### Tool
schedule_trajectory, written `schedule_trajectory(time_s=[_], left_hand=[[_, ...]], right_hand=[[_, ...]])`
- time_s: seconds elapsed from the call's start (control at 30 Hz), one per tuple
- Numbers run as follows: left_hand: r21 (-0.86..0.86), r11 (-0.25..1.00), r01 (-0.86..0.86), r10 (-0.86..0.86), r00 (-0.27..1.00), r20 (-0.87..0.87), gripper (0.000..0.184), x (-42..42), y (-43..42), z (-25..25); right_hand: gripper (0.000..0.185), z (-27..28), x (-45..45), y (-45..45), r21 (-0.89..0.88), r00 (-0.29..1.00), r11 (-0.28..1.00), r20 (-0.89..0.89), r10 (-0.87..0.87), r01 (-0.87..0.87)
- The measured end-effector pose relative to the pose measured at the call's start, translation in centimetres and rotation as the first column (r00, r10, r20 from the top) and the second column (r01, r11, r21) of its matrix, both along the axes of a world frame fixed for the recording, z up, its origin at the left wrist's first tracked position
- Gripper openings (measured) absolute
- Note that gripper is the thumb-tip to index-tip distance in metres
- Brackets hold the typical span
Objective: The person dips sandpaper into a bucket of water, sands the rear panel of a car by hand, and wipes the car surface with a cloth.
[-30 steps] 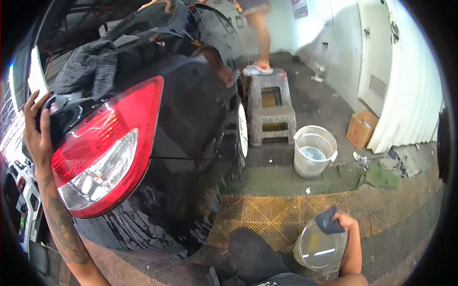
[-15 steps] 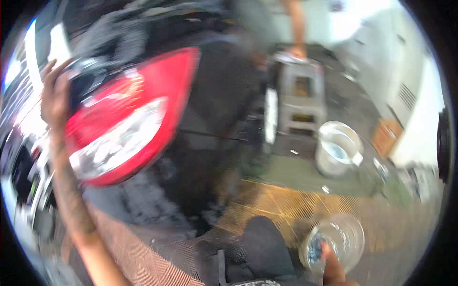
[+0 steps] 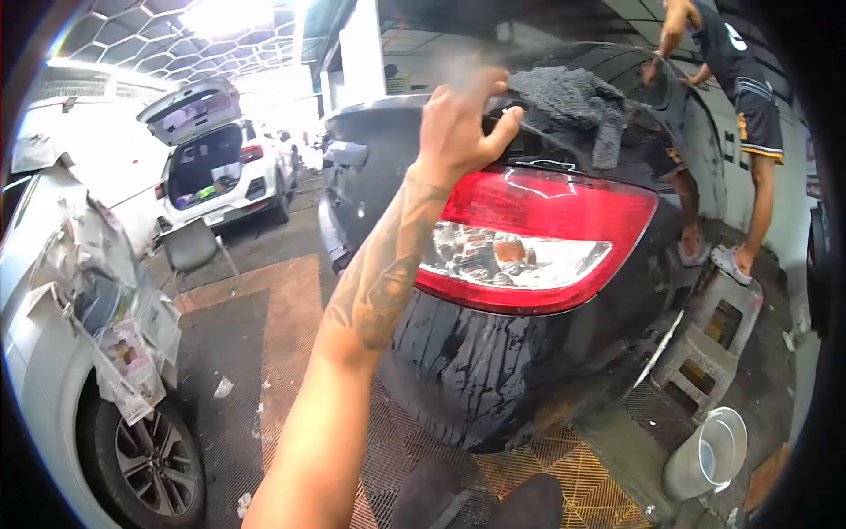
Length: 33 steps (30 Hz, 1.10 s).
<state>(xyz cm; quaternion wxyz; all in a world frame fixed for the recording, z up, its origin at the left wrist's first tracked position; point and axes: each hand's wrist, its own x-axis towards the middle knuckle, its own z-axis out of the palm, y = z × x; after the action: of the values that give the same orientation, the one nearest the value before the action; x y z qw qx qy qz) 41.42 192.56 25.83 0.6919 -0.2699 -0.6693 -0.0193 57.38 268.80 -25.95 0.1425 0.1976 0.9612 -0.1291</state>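
Note:
My left hand [image 3: 463, 123] is raised at the rear edge of the wet black car [image 3: 467, 370], just above the red and clear tail light [image 3: 546, 198]. Its thumb and a finger show apart, the other fingers are partly blurred, and nothing is seen in it. A dark grey fluffy cloth [image 3: 568, 97] lies on the car right of that hand. My right hand is outside the view. Water streaks run down the bumper below the light.
A co-worker [image 3: 736, 62] stands on a grey step stool [image 3: 705, 339], hands at the car. A whitish bucket [image 3: 705, 458] is at lower right. At left are a paper-covered white car [image 3: 53, 291], a chair [image 3: 189, 245] and a white car with its tailgate up [image 3: 220, 207].
The view has swung left, bringing the white cars in. My right hand, seen earlier with a dark cloth at a water bucket, has left view with both. My left hand stays by the tail light.

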Motion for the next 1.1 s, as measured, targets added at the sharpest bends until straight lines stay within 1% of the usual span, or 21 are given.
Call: schedule_trajectory(time_s=[0.07,0.1,0.13,0.2,0.27,0.3,0.33,0.37,0.4,0.47,0.5,0.53,0.57,0.6,0.63,0.7,0.8,0.87,0.9,0.93,1.1], left_hand=[[0.047,0.998,-0.040,0.035,0.994,0.100,0.044,-0.1,-0.5,-0.1],[0.023,1.000,0.000,-0.002,0.999,0.048,0.044,-0.2,-0.3,0.0],[0.023,0.999,0.025,-0.027,0.998,0.051,0.042,0.2,0.1,0.0],[0.053,0.998,0.032,-0.035,0.997,0.069,0.043,0.0,0.2,-0.1],[0.041,0.998,0.037,-0.039,0.998,0.053,0.040,0.3,0.5,-0.1],[0.043,0.999,0.030,-0.033,0.998,0.051,0.039,0.5,0.6,-0.1],[0.041,0.998,0.046,-0.048,0.998,0.050,0.039,0.5,0.7,-0.1],[0.042,0.998,0.049,-0.051,0.997,0.051,0.038,0.5,0.7,-0.1],[0.043,0.998,0.049,-0.052,0.997,0.057,0.036,0.5,0.4,-0.2],[0.050,0.998,0.038,-0.042,0.996,0.079,0.035,0.9,0.1,-0.3],[0.050,0.998,0.036,-0.040,0.995,0.092,0.035,0.8,0.3,-0.1],[0.016,1.000,-0.004,0.003,0.997,0.079,0.034,0.5,0.0,0.0],[-0.017,0.999,-0.037,0.038,0.997,0.068,0.034,0.1,-0.5,0.0],[-0.022,1.000,0.014,-0.012,0.996,0.083,0.033,-0.1,-0.5,0.1],[-0.020,0.998,0.057,-0.055,0.993,0.100,0.031,-0.2,-0.6,-0.2],[-0.007,0.994,0.108,-0.105,0.980,0.168,0.028,-0.4,-1.2,-0.5],[-0.086,0.996,-0.026,0.036,0.992,0.117,0.032,-0.3,-1.9,-0.3],[-0.100,0.995,-0.010,0.021,0.994,0.111,0.036,-2.2,-3.6,0.3],[-0.053,0.999,-0.009,0.018,0.987,0.160,0.036,-2.5,-3.8,0.3],[-0.055,0.998,-0.025,0.033,0.989,0.145,0.037,-2.7,-3.9,0.3],[-0.050,0.997,-0.065,0.071,0.990,0.121,0.039,-2.6,-4.0,0.5]], right_hand=[[0.045,7.3,-5.6,-2.3,0.212,0.959,0.951,-0.126,0.254,-0.225],[0.039,10.9,-7.1,-3.2,0.284,0.813,0.877,-0.343,0.470,-0.387],[0.035,20.1,-7.9,-10.3,0.083,0.860,0.955,-0.417,0.293,-0.284],[0.037,27.7,-13.2,-14.7,-0.166,0.613,0.877,-0.772,0.168,-0.450],[0.035,34.3,-18.7,-19.4,-0.268,0.298,0.534,-0.954,-0.031,-0.802],[0.033,39.1,-19.1,-24.3,-0.329,0.311,0.173,-0.942,-0.123,-0.928],[0.033,43.5,-20.3,-28.2,-0.460,0.478,-0.151,-0.870,-0.119,-0.875],[0.034,47.4,-20.8,-33.1,-0.463,0.477,-0.122,-0.868,-0.139,-0.878],[0.035,49.1,-23.5,-36.9,0.041,-0.046,0.121,-0.998,-0.044,-0.992],[0.036,54.5,-23.8,-45.3,-0.017,0.020,0.049,-0.997,0.068,-0.999],[0.036,55.8,-25.2,-48.7,0.163,-0.122,0.212,-0.973,0.194,-0.964],[0.037,56.4,-24.7,-51.7,-0.045,0.074,0.166,-0.982,0.173,-0.985],[0.039,56.4,-24.4,-53.4,0.246,-0.113,0.443,-0.946,0.305,-0.862],[0.044,57.0,-26.2,-54.5,0.396,-0.191,0.521,-0.895,0.403,-0.756],[0.051,57.3,-32.4,-57.3,0.286,-0.172,0.633,-0.956,0.236,-0.720],[0.054,55.4,-24.5,-54.5,-0.033,0.087,0.552,-0.994,0.072,-0.833],[0.036,52.3,-25.9,-50.1,0.343,-0.243,0.633,-0.939,0.243,-0.694],[0.031,48.2,-29.2,-44.5,0.254,-0.185,0.660,-0.967,0.174,-0.707],[0.031,44.8,-22.1,-39.3,-0.146,0.157,0.518,-0.987,-0.023,-0.843],[0.029,41.9,-18.2,-34.7,-0.270,0.295,0.503,-0.955,-0.030,-0.821],[0.022,21.4,-1.8,-15.2,-0.645,0.808,0.710,-0.560,-0.185,-0.284]])
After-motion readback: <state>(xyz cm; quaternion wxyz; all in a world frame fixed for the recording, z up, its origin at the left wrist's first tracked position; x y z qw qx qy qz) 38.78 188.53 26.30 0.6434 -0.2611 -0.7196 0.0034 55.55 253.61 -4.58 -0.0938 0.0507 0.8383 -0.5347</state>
